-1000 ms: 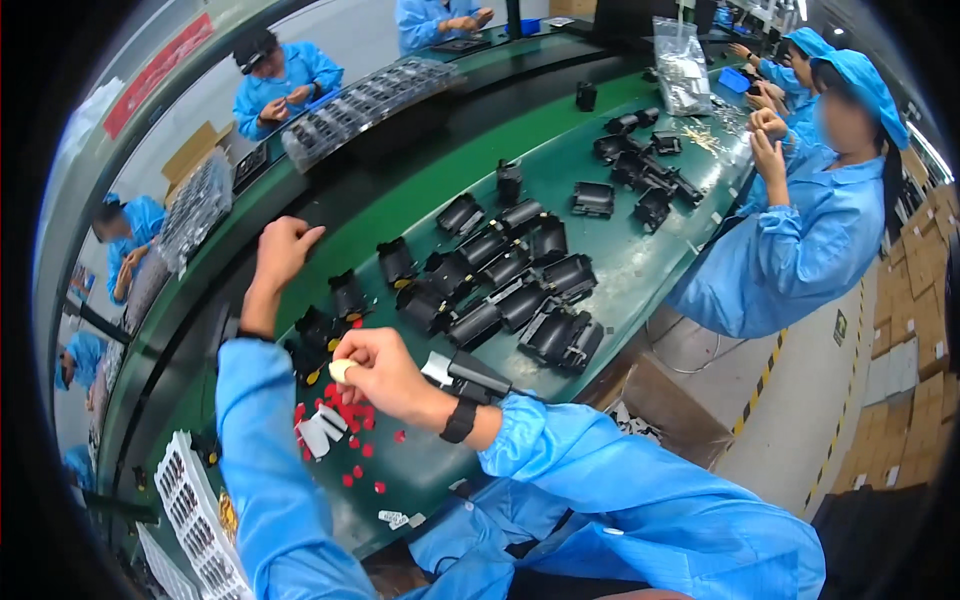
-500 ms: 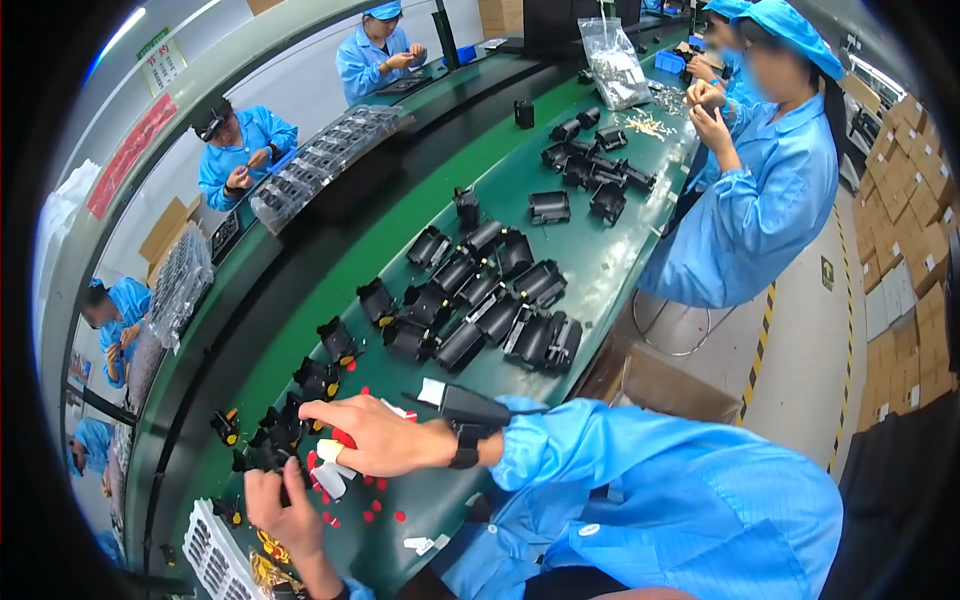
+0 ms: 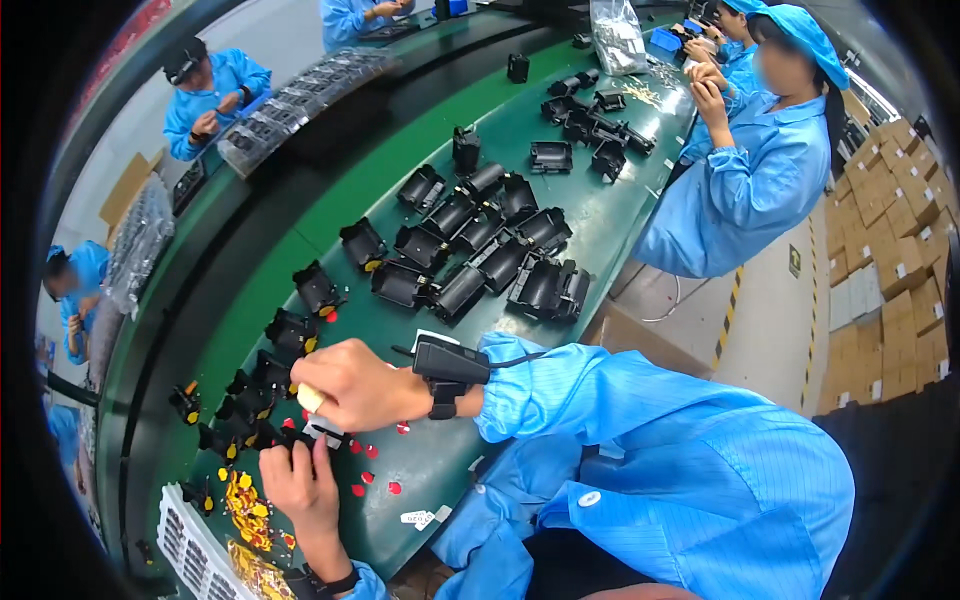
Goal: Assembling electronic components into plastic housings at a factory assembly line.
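Note:
My right hand (image 3: 355, 385) is over the green bench, its fingers curled and closed; a pale yellow cover sits on one fingertip. Whatever it pinches is hidden from view. Just below it, my left hand (image 3: 305, 490) has its fingers bent around the near end of a black plastic housing (image 3: 290, 437), mostly covered by the fingers. A small white piece (image 3: 322, 424) shows between the two hands. Red round stickers (image 3: 367, 478) lie scattered to the right of my left hand. Yellow and red pieces (image 3: 247, 510) are heaped to its left.
Several black housings (image 3: 460, 290) lie mid-bench, with more (image 3: 245, 400) beyond my hands. A white tray (image 3: 195, 545) is at the near left, white labels (image 3: 417, 518) near the bench edge. A co-worker (image 3: 735, 180) works at right; a clear bag (image 3: 618, 40) stands farther off.
The view has shifted, moving the bench contents up and left. My right hand has curled its outstretched fingers closed. My left hand has come closer to it, uncovering more of the yellow pieces.

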Demonstrator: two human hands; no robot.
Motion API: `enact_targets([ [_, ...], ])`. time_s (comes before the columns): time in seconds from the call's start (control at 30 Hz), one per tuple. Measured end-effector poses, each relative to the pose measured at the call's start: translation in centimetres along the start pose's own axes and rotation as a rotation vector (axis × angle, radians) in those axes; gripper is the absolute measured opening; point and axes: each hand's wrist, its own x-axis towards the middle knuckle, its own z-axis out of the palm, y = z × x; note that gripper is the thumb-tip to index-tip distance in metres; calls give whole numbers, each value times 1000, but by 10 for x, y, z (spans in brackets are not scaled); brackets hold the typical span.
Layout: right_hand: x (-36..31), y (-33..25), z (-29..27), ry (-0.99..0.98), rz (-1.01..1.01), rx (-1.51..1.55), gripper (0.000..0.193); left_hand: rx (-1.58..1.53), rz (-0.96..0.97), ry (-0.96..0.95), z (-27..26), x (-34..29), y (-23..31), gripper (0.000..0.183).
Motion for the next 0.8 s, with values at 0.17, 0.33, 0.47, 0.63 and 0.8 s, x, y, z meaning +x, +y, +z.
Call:
enact_targets([
  [0.17,-6,-9,7,-202,42,95,29,-163,-225,45,-10,-2,-2,7],
  [0.33,-5,-16,8,-436,53,189,48,-112,-245,118,-12,-1,1,5],
  [0.47,-5,-22,9,-634,82,198,60,-197,-299,104,-10,-8,-2,3],
  [0.63,-12,-28,6,-611,107,85,72,-261,-482,147,-8,-13,-8,6],
  [0.8,-13,-37,15,-628,152,-93,72,-302,-644,317,-22,-25,-15,10],
])
